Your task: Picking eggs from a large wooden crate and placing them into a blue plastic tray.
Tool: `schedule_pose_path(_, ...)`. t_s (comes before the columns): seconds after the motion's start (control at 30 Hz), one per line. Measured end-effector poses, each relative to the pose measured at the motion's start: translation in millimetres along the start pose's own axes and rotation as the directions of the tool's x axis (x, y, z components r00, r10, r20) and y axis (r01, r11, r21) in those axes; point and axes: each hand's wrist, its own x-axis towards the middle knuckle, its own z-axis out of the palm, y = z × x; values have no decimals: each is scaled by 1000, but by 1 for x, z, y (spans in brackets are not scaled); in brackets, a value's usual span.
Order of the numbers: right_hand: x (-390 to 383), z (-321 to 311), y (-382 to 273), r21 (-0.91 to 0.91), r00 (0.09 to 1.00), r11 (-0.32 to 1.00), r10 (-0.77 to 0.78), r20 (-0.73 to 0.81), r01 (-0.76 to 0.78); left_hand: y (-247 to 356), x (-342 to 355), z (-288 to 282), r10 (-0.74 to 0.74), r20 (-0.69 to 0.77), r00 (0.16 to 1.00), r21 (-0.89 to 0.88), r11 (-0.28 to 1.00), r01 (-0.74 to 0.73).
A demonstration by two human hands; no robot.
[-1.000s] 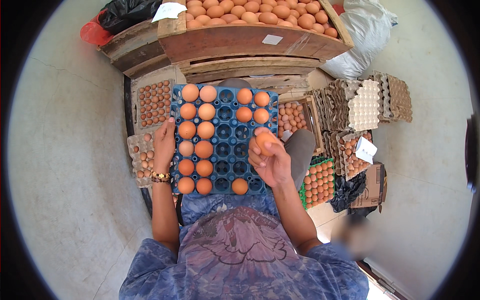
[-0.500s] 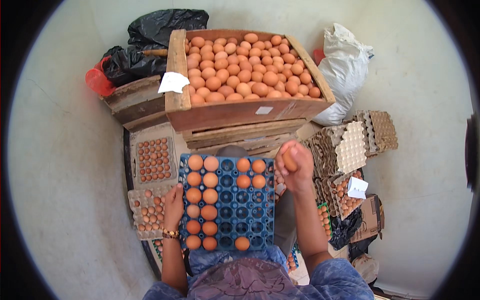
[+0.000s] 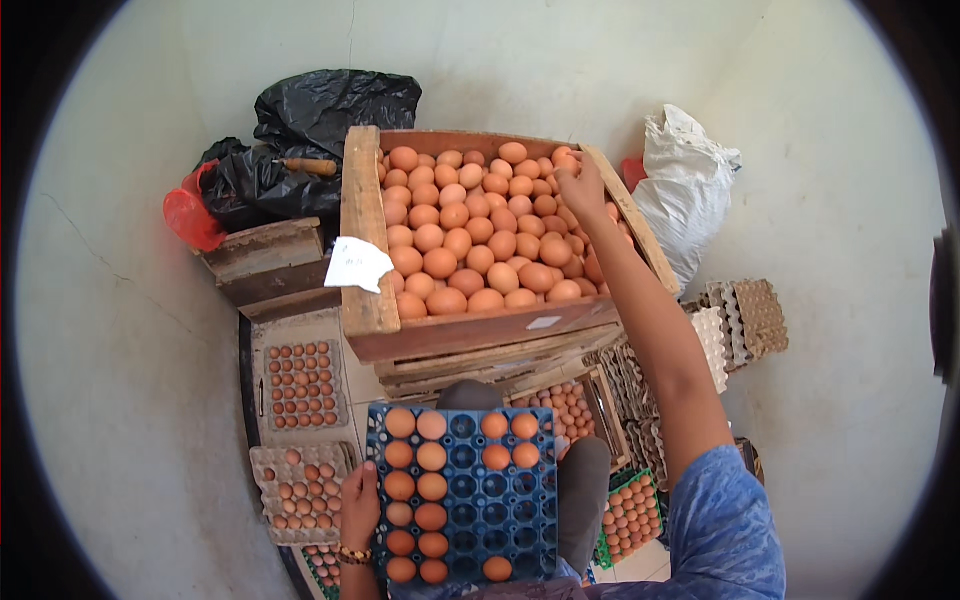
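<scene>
A blue plastic egg tray (image 3: 465, 495) lies over my lap, with my left hand (image 3: 360, 508) closed on its left edge. Brown eggs fill its two left columns; a small group sits at the upper right, and a single egg (image 3: 497, 568) is in the bottom row. Beyond it stands a wooden crate (image 3: 365, 200) heaped with loose brown eggs (image 3: 480, 230). My right arm stretches to the crate's far right corner. There my right hand (image 3: 583, 190) has its fingers closed around a brown egg (image 3: 566, 159), partly hidden by the fingers.
Egg-filled cardboard trays (image 3: 303, 385) lie on the floor at left. A green tray of eggs (image 3: 632, 515) and stacked cardboard trays (image 3: 748, 320) are at right. Black plastic bags (image 3: 335, 110) and a white sack (image 3: 688, 190) flank the crate. A paper slip (image 3: 358, 265) hangs on it.
My right hand has gone from beside the tray, where it held an egg, up to the crate's far right corner. The view has tilted upward. The eggs in the tray look the same.
</scene>
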Motion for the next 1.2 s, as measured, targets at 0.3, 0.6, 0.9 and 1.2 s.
schedule_pose_path(0.3, 32, 40, -6, -367, 936, 883, -189, 296, 294, 3, 2, -6, -138, 12, 990, 64, 988, 137)
schedule_pose_path(0.6, 44, 48, 10, -322, 922, 891, -213, 325, 319, 2, 10, -5, -201, 19, 979, 6, 979, 201)
schedule_pose_path(0.9, 36, 4, -5, -62, 951, 960, -258, 168, 272, 6, 6, -4, -154, 18, 988, 66, 986, 152)
schedule_pose_path(1.2, -162, -130, -115, 401, 969, 886, 178, 174, -235, -8, -12, -9, -90, -113, 990, 154, 982, 107)
